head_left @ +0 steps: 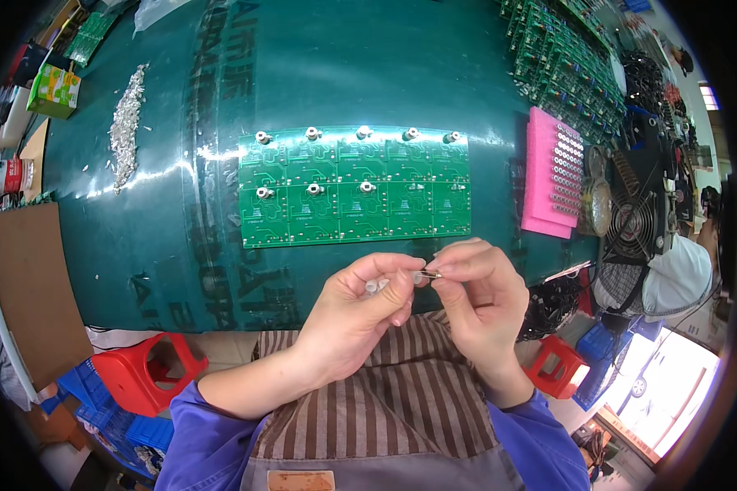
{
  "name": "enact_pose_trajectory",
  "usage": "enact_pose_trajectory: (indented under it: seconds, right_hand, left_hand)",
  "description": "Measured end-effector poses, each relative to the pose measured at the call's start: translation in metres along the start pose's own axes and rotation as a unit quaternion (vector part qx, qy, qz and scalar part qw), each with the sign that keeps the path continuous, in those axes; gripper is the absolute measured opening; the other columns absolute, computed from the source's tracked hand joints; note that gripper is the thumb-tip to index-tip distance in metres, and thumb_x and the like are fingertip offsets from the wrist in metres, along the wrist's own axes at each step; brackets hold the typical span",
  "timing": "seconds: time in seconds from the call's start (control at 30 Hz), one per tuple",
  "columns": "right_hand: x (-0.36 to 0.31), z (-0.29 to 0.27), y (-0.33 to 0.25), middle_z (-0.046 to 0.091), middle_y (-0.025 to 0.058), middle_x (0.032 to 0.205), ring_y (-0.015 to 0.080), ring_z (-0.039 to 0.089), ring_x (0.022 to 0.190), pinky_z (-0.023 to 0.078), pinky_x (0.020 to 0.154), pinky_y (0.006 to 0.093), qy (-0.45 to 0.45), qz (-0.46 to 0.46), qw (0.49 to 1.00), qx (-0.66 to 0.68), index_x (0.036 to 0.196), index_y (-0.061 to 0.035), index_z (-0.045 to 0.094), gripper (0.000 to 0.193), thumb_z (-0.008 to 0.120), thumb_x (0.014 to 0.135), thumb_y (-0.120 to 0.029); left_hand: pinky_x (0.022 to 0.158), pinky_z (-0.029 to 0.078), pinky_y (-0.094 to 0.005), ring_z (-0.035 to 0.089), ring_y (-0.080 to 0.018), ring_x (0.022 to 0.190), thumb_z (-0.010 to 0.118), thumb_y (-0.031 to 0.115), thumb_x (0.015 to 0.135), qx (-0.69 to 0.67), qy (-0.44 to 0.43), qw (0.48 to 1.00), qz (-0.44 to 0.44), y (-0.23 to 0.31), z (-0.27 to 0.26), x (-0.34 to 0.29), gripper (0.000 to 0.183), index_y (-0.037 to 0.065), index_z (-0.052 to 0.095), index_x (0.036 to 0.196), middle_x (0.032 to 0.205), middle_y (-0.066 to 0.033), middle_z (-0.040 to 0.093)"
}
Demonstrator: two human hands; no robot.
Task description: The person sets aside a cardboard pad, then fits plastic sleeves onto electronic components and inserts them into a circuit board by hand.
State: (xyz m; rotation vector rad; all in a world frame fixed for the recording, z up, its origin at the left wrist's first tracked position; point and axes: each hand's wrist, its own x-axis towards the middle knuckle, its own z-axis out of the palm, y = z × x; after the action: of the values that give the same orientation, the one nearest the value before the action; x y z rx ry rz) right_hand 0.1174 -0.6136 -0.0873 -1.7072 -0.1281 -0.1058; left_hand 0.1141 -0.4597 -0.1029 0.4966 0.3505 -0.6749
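Observation:
Both my hands meet just in front of the near edge of a green circuit board panel (315,233). My left hand (356,299) is closed, with small white plastic pieces (374,286) in its fingers and another whitish piece at its fingertips. Pinched in my right hand (485,290) is a small component with thin metal leads (432,275), its tip against the left fingertips' piece. Much of it is hidden by the fingers. Silver, round-topped components (312,132) stand along the panel's far row and on the left part of its near row.
To the right, a pink foam block (536,214) carries rows of similar round components. Populated circuit boards (561,74) are stacked at the far right, above a black fan (630,225). A long heap of small whitish pieces (125,135) lies on the green mat at left, near a cardboard sheet (33,278).

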Motion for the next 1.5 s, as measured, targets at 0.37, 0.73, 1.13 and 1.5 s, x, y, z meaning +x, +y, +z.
enact_pose_trajectory:
  seconds: [0.37, 0.73, 1.13, 1.5]
  right_hand:
    - [0.004, -0.001, -0.009, 0.064, 0.0089, 0.081, 0.0226, 0.061, 0.073, 0.048, 0.065, 0.0304, -0.016, -0.133, 0.976, -0.169, 0.079, -0.0015, 0.060, 0.018, 0.073, 0.067, 0.005]
    - [0.007, -0.002, -0.011, 0.065, 0.0076, 0.080, 0.0221, 0.061, 0.071, 0.048, 0.066, 0.0313, -0.020, -0.127, 0.971, -0.201, 0.079, -0.0024, 0.062, 0.019, 0.074, 0.065, 0.003]
    - [0.025, -0.005, 0.000, 0.067, 0.0065, 0.079, 0.0216, 0.064, 0.075, 0.047, 0.070, 0.0314, -0.063, -0.157, 0.964, -0.206, 0.077, -0.0032, 0.066, 0.012, 0.070, 0.069, 0.004]
    - [0.069, -0.002, 0.030, 0.065, 0.0087, 0.076, 0.0226, 0.062, 0.075, 0.048, 0.066, 0.0302, -0.015, -0.126, 0.943, -0.307, 0.079, -0.0015, 0.065, 0.008, 0.068, 0.073, 0.000]
  left_hand:
    - [0.061, 0.039, -0.0230, 0.051, -0.0088, 0.072, 0.062, 0.016, 0.086, 0.008, 0.001, 1.000, 0.015, 0.001, -0.003, -0.002, 0.019, 0.005, 0.059, 0.102, 0.088, -0.0028, 0.061]
    - [0.060, 0.040, -0.0200, 0.048, -0.0074, 0.067, 0.063, 0.012, 0.086, 0.001, 0.026, 1.000, -0.006, 0.003, 0.000, 0.000, 0.025, 0.001, 0.058, 0.109, 0.082, -0.0012, 0.058]
    - [0.059, 0.041, -0.0211, 0.050, -0.0075, 0.069, 0.058, 0.009, 0.089, 0.073, 0.047, 0.996, -0.022, 0.011, 0.001, -0.004, 0.047, 0.002, 0.040, 0.132, 0.100, -0.0075, 0.061]
    - [0.092, 0.046, -0.0366, 0.056, -0.0278, 0.107, 0.041, 0.016, 0.097, 0.011, 0.009, 0.999, -0.040, 0.005, -0.007, -0.008, 0.029, -0.003, 0.046, 0.117, 0.117, -0.0221, 0.053]
